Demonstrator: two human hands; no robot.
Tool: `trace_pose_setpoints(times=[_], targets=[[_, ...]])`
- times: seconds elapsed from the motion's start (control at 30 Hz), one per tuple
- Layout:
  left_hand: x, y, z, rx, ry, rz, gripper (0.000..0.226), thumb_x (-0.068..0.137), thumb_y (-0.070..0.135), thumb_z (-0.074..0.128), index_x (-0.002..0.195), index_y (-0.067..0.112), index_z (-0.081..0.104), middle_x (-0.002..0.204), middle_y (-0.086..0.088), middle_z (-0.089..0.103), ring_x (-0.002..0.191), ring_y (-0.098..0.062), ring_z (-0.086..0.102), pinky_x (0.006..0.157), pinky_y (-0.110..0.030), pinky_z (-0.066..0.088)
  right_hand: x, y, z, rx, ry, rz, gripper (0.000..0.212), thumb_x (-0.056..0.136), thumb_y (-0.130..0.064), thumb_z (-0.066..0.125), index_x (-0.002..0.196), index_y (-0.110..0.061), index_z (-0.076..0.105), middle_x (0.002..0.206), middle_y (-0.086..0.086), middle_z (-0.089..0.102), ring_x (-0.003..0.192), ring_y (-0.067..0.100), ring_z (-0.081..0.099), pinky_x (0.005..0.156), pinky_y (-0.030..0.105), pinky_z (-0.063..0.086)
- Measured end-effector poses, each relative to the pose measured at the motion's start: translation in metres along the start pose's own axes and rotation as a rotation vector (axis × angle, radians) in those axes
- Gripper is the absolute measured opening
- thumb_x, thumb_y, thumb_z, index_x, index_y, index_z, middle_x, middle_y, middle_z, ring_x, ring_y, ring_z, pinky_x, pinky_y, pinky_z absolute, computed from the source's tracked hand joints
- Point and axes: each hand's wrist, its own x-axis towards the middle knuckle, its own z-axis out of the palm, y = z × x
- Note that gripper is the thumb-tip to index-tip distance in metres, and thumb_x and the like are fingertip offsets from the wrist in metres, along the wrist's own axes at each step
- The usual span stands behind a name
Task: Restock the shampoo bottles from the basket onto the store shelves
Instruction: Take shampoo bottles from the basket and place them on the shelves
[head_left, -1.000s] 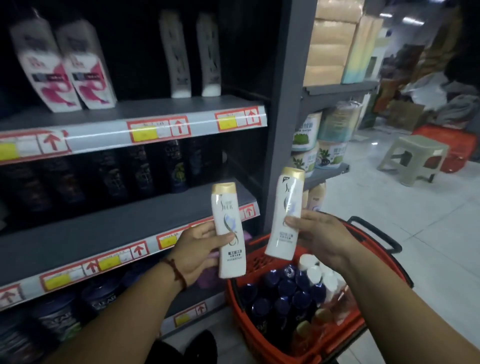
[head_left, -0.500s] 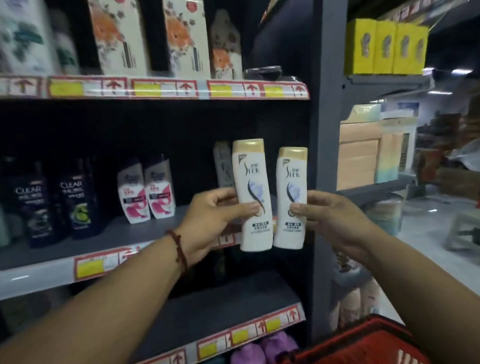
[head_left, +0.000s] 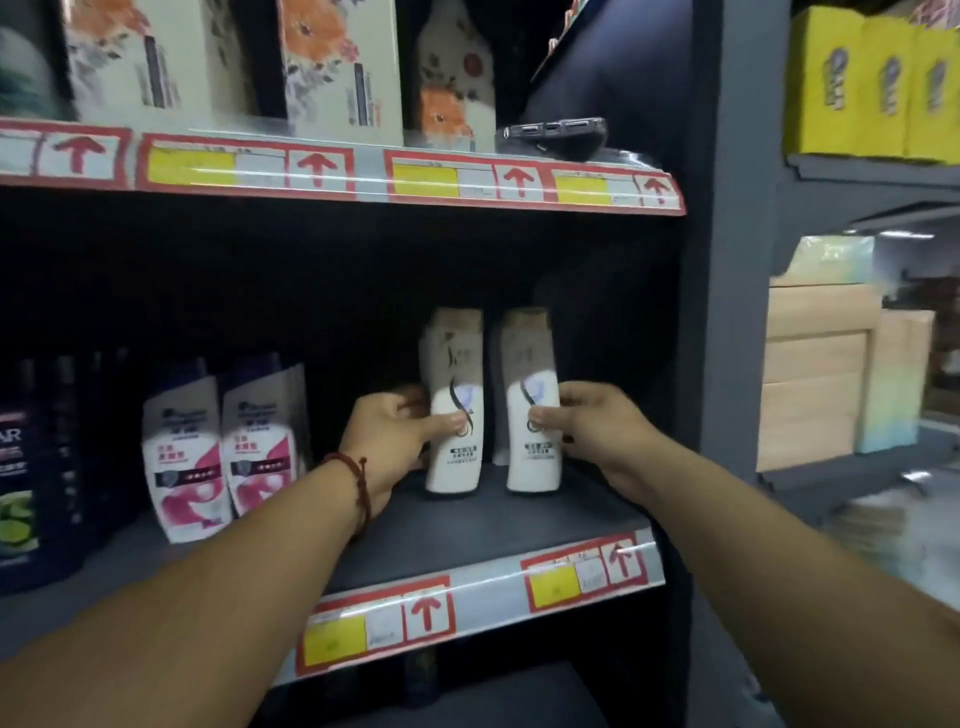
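2 white shampoo bottles with gold caps are held upright on the middle shelf (head_left: 467, 525), side by side and slightly apart, near its right end and set back from the price strip (head_left: 467, 608). The left bottle (head_left: 453, 441) is gripped by the left hand (head_left: 389, 436), with the thumb laid across its front and the fingers curled behind. The right bottle (head_left: 534, 441) is gripped the same way by the right hand (head_left: 597, 431). Both bases appear to be resting on the shelf board, though contact cannot be confirmed in the dim light.

0.5 s earlier both bottles were held in the air in front of the shelf edge, and 1 s earlier they were held above the red basket, which is now out of view. The placing step is therefore judged nearly done. Only release by both hands remains, and more stock would then have to be fetched from the basket.

Each bottle is seen as a flat, waisted body with a dark swirl and a pale blue patch above a small printed label. The upper halves are shaded and blurred. What seems to be a like bottle can be made out just behind the left one. Further left, 2 pink-and-white bottles (head_left: 187, 457) are standing, with dark bottles (head_left: 21, 493) beyond them. On the shelf above, floral boxes (head_left: 337, 67) and a dark phone-like object (head_left: 553, 136) are kept.
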Motion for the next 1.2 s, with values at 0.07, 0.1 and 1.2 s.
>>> trace_pose_setpoints(times=[0.07, 0.1, 1.2], targets=[[0.007, -0.016, 0.001, -0.009, 0.018, 0.013, 0.025, 0.081, 0.004, 0.076, 0.103, 0.016, 0.07, 0.097, 0.001, 0.077, 0.086, -0.013, 0.074, 0.066, -0.031, 0.06, 0.013, 0.014, 0.005, -0.025, -0.001, -0.003, 0.017, 0.094, -0.008, 0.066, 0.111, -0.007, 0.068, 0.105, 0.01, 0.074, 0.089, 0.02, 0.071, 0.065, 0.023, 0.057], [0.011, -0.022, 0.0, -0.021, 0.022, 0.016, 0.026, 0.083, 0.004, 0.074, 0.105, 0.017, 0.07, 0.099, 0.002, 0.076, 0.087, -0.013, 0.074, 0.067, -0.032, 0.061, 0.018, 0.021, 0.007, -0.029, 0.003, -0.013, 0.016, 0.095, -0.011, 0.066, 0.112, -0.01, 0.067, 0.105, 0.008, 0.074, 0.091, 0.019, 0.071, 0.069, 0.026, 0.058], [0.03, -0.061, -0.002, 0.91, 0.006, 0.073, 0.046, 0.079, 0.035, 0.08, 0.114, 0.01, 0.063, 0.114, -0.006, 0.069, 0.105, -0.021, 0.065, 0.095, -0.036, 0.051, 0.049, 0.059, 0.012, -0.291, -0.019, 0.127, 0.031, 0.082, -0.001, 0.078, 0.109, -0.008, 0.063, 0.102, 0.007, 0.072, 0.092, 0.019, 0.068, 0.081, 0.031, 0.055]])
